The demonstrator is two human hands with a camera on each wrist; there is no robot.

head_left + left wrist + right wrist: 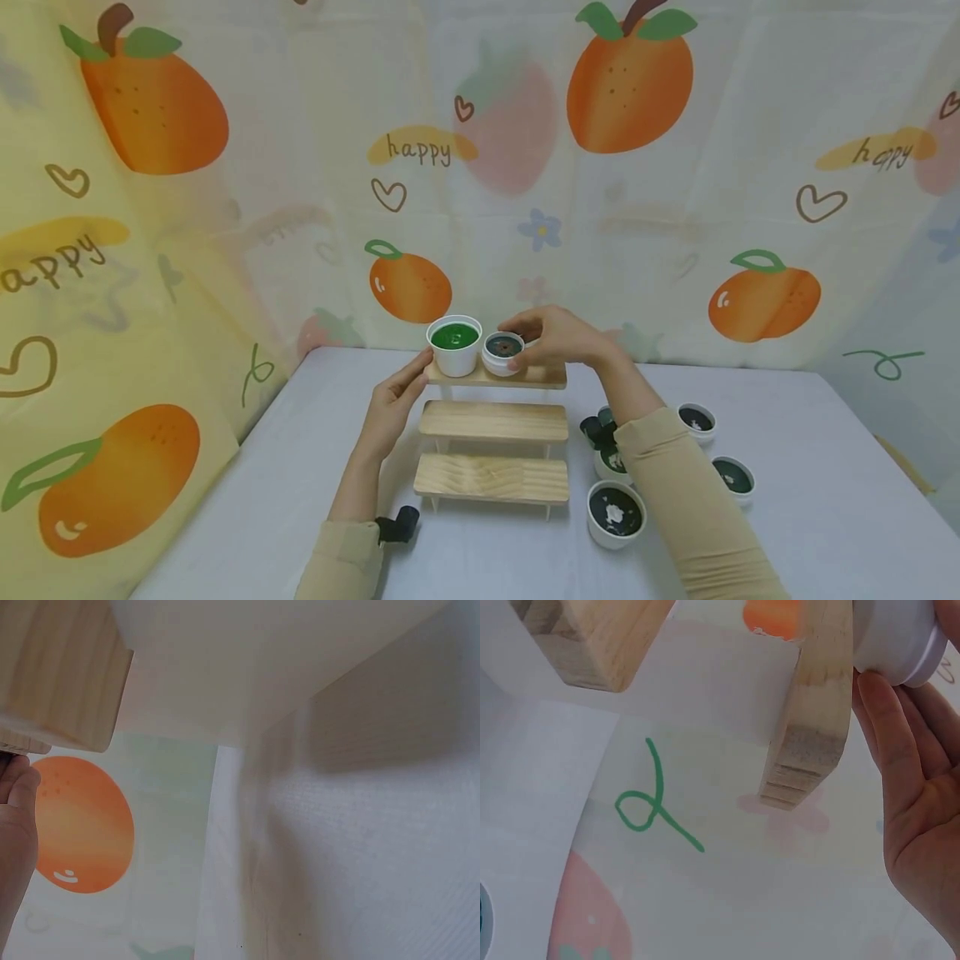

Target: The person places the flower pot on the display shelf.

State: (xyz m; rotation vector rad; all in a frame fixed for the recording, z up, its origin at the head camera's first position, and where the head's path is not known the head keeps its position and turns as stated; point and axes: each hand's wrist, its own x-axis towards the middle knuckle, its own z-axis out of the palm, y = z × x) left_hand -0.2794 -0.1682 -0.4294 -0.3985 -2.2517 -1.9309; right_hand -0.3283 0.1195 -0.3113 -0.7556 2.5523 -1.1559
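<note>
Pinching the small white cup (501,364), the right hand (558,336) has it on the far wooden shelf (536,377), just right of the green-filled cup (455,360)! Over left, the left hand (393,406), fingers fairly straight, touches that shelf's end. Near right, a dark-filled cup (615,514) stands on the worktop (495,567).

We'd tag this as a staged tabletop recording corner; home or studio, we can't tell. Fruit-print cloth (480,225) with "happy" lettering (418,148) hangs behind and on both sides, white-topped table (247,500) runs up to it, wooden risers (492,421) and white cups (612,537) stand there, black cameras (406,523) worn at both wrists
</note>
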